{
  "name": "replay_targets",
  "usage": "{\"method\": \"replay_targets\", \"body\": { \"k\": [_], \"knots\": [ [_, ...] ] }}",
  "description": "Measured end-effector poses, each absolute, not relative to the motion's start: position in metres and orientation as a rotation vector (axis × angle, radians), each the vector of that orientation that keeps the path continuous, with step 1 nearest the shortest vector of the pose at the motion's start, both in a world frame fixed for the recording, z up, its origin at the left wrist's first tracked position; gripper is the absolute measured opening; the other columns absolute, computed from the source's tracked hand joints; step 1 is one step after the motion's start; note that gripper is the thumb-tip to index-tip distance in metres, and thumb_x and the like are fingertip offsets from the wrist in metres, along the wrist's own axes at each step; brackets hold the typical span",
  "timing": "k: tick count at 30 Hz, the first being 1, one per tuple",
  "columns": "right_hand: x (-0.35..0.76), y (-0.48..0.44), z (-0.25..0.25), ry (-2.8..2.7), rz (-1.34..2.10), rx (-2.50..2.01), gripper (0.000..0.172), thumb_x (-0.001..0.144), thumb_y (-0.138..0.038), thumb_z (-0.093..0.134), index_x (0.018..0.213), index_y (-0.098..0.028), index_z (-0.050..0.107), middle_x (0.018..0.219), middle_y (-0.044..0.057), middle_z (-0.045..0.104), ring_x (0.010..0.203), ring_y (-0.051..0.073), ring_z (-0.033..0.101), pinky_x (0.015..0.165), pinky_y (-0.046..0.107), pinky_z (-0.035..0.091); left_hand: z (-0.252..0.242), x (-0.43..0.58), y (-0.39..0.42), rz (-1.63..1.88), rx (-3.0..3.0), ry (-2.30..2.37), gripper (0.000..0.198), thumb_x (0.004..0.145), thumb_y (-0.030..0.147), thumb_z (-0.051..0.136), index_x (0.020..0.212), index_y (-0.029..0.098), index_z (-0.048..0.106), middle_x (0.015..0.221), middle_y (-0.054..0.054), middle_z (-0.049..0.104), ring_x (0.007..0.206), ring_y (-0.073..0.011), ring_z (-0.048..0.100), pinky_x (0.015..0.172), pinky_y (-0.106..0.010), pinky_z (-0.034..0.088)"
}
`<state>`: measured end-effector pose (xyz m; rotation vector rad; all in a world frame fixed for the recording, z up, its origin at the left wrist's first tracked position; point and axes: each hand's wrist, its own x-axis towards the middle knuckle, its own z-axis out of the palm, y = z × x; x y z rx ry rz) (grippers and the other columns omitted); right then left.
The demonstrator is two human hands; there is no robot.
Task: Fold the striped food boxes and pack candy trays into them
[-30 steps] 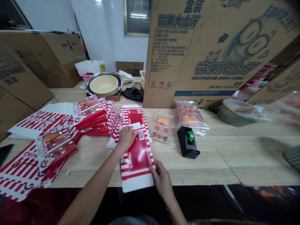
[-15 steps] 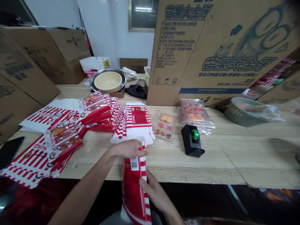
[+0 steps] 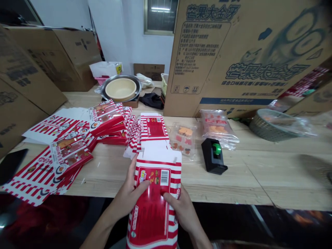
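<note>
I hold a red-and-white striped carton [image 3: 155, 200] upright over the table's front edge, its printed back facing me. My left hand [image 3: 129, 199] grips its left side with the thumb across the red panel. On the right side my right hand [image 3: 181, 209] clasps it, thumb on the front. Just behind lies a stack of flat striped cartons [image 3: 153, 129]. A clear pack of sweets [image 3: 183, 138] sits to the right of that stack.
Filled window boxes [image 3: 103, 119] and flat cartons [image 3: 38, 173] cover the left of the wooden table [image 3: 246, 180]. A black tape dispenser [image 3: 214, 155], more sweet packs [image 3: 216, 126], a woven basket [image 3: 272, 126], a big cardboard box [image 3: 246, 52] and a bowl [image 3: 120, 89] stand behind.
The flat carton was lifted off the stack, pulled toward me over the table edge and turned so its broad face points at me. Both hands shifted to its sides.
</note>
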<state>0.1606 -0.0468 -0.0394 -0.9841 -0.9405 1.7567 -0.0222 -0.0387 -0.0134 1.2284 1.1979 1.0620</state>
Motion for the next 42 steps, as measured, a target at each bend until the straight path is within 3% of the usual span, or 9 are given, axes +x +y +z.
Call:
{"method": "replay_targets", "body": {
  "k": [4,9,12,15,18,23,30,35,42],
  "knots": [
    [0.159,-0.047,-0.034,-0.930,1.457,-1.077,0.081,0.074,-0.037,0.065,0.138,-0.030,0.016,0.136,0.007,0.040,0.114,0.021,0.050,0.090,0.034,0.047,-0.012,-0.023,-0.047,1.066,1.096,1.179,0.066,0.084,0.039,0.050,0.137,0.029,0.012,0.140,-0.006,0.036,0.120,-0.0217,0.044,0.094,-0.033,0.045],
    [0.163,-0.039,-0.027,-1.017,1.218,-1.200,0.038,0.079,-0.049,0.053,0.104,-0.022,0.058,0.108,0.007,0.060,0.095,0.021,0.058,0.078,0.030,0.050,-0.008,-0.029,-0.047,1.001,0.998,1.134,0.040,0.083,0.043,0.050,0.115,0.025,0.034,0.101,-0.003,0.064,0.079,-0.0154,0.063,0.068,-0.025,0.052],
    [0.164,-0.033,-0.021,-0.998,1.125,-1.286,0.030,0.078,-0.048,0.056,0.074,-0.019,0.062,0.076,0.004,0.062,0.072,0.017,0.058,0.065,0.025,0.048,-0.003,-0.031,-0.049,0.958,1.073,1.167,0.028,0.084,0.043,0.048,0.102,0.023,0.042,0.088,0.001,0.064,0.070,-0.0126,0.060,0.061,-0.021,0.049],
    [0.166,-0.027,-0.012,-0.842,1.347,-1.155,0.025,0.072,-0.041,0.065,0.088,-0.023,0.057,0.068,-0.003,0.059,0.057,0.012,0.054,0.055,0.022,0.046,0.002,-0.032,-0.052,0.915,1.175,1.186,0.023,0.087,0.042,0.043,0.100,0.024,0.043,0.086,0.003,0.062,0.070,-0.0114,0.058,0.062,-0.020,0.047],
    [0.172,-0.023,-0.004,-0.871,1.526,-1.050,0.046,0.071,-0.035,0.066,0.113,-0.028,0.049,0.081,-0.002,0.063,0.062,0.013,0.058,0.057,0.024,0.047,0.003,-0.033,-0.053,0.882,1.272,1.229,0.022,0.088,0.041,0.039,0.101,0.024,0.045,0.089,0.003,0.061,0.074,-0.0116,0.057,0.066,-0.019,0.046],
    [0.179,-0.022,-0.001,-1.342,1.154,-1.145,0.010,0.078,-0.028,0.059,0.080,-0.018,0.058,0.094,0.006,0.065,0.084,0.016,0.060,0.070,0.025,0.048,-0.004,-0.030,-0.056,0.846,1.297,1.252,0.025,0.089,0.041,0.038,0.106,0.025,0.045,0.097,0.001,0.060,0.080,-0.0121,0.056,0.069,-0.019,0.045],
    [0.188,-0.016,0.009,-1.853,0.846,-0.978,0.022,0.085,-0.014,0.048,0.098,-0.024,0.063,0.093,0.004,0.064,0.087,0.015,0.059,0.077,0.029,0.047,-0.006,-0.028,-0.057,0.873,1.269,1.231,0.024,0.089,0.041,0.039,0.104,0.024,0.047,0.095,0.002,0.060,0.080,-0.0111,0.056,0.070,-0.017,0.046],
    [0.191,-0.015,0.022,-1.793,1.241,-0.950,0.009,0.082,-0.024,0.058,0.085,-0.021,0.065,0.117,0.007,0.055,0.102,0.017,0.055,0.082,0.031,0.047,-0.005,-0.029,-0.060,0.874,1.268,1.249,0.027,0.089,0.040,0.039,0.108,0.023,0.047,0.112,-0.001,0.059,0.091,-0.0141,0.058,0.075,-0.021,0.047],
    [0.182,-0.003,0.038,-1.732,1.532,-1.108,0.018,0.078,-0.024,0.062,0.094,-0.018,0.058,0.086,0.001,0.066,0.077,0.012,0.060,0.068,0.024,0.047,-0.006,-0.022,-0.060,0.890,1.335,1.148,0.029,0.090,0.035,0.040,0.117,0.025,0.042,0.117,-0.002,0.057,0.096,-0.0137,0.057,0.082,-0.022,0.046]
  ]
}}
